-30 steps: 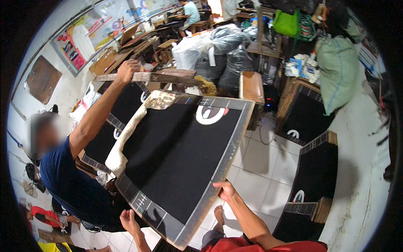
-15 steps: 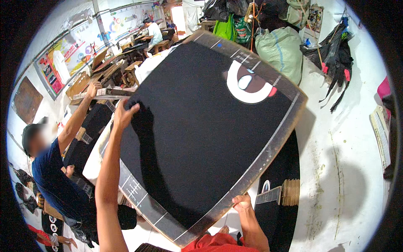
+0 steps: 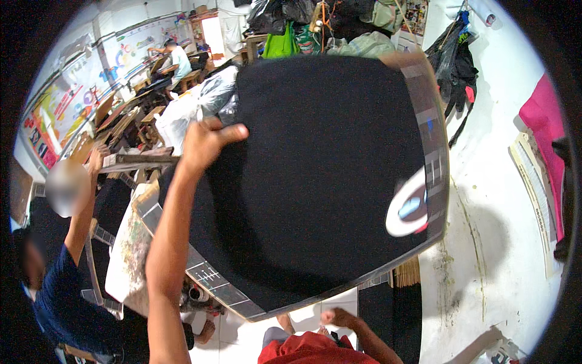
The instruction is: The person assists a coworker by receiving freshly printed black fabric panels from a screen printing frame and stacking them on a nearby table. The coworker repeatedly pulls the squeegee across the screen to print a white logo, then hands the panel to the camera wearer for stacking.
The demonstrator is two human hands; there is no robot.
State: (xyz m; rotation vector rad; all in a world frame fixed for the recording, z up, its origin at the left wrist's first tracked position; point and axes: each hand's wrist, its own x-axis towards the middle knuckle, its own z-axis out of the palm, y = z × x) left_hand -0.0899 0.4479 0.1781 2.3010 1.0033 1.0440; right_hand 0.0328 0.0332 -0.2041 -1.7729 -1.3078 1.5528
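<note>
A large flat board [image 3: 209, 271] with white-marked dark edges fills the middle of the view, tilted up in front of me. Black cloth [image 3: 315, 170] covers most of its face, with a white, brown and blue eye-like print [image 3: 407, 209] near the right edge. My left hand [image 3: 209, 142] grips the board's upper left side, thumb lying on the cloth and the other fingers hidden behind. Below the board's lower edge, my right hand [image 3: 339, 318] is curled into a fist, apart from the board, with nothing visible in it.
At left a co-worker in a dark blue shirt [image 3: 57, 291] holds another board [image 3: 139, 161]. A stack of boards [image 3: 406, 273] with black cloth stands behind mine on the right. Bags [image 3: 282, 42] are piled at the back. A pink cloth [image 3: 545, 121] hangs far right.
The board has turned clockwise, its printed corner swinging down to the right. My right hand has let go of the lower edge and sits below it. The co-worker has shifted nearer.
</note>
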